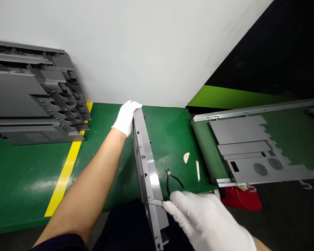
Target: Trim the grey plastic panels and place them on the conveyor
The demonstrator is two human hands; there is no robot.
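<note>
A grey plastic panel stands on its edge in front of me, with small slots along its upturned side. My left hand, in a white glove, is closed over the panel's far end. In my gloved right hand is a knife, its thin blade lying against the panel's near edge. Side cutters with dark handles lie on the green table, just beyond my right hand. The fingertips of my right hand are partly hidden behind the glove's back.
Several grey panels are stacked at the left, by a yellow stripe. Right of the table, a conveyor belt carries another grey panel. A half-round piece and a thin strip lie near the belt. A white wall stands behind.
</note>
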